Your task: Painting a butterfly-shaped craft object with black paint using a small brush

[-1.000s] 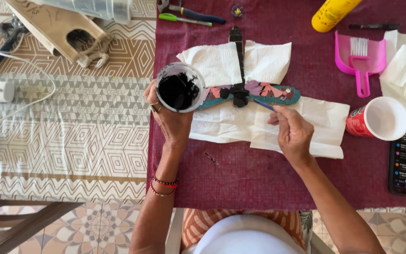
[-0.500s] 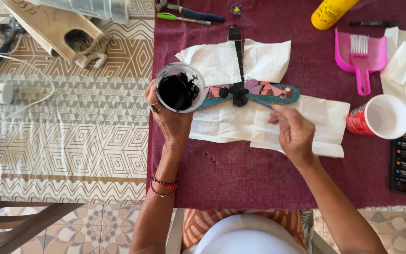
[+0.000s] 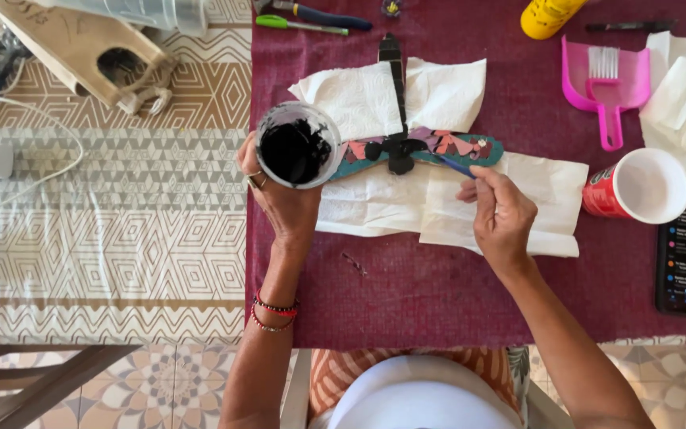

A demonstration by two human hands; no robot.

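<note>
The left hand (image 3: pixel 279 199) has its fingers wrapped around a cup of black paint (image 3: pixel 297 145), held just left of the mosaic dragonfly (image 3: pixel 418 149) on paper towels (image 3: pixel 454 210). The right hand (image 3: pixel 502 216) pinches a thin paintbrush (image 3: pixel 454 165), tip touching the dragonfly's right wing.

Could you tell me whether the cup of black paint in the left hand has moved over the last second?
No. The cup of black paint sits at the same spot against the white paper towels.
</note>
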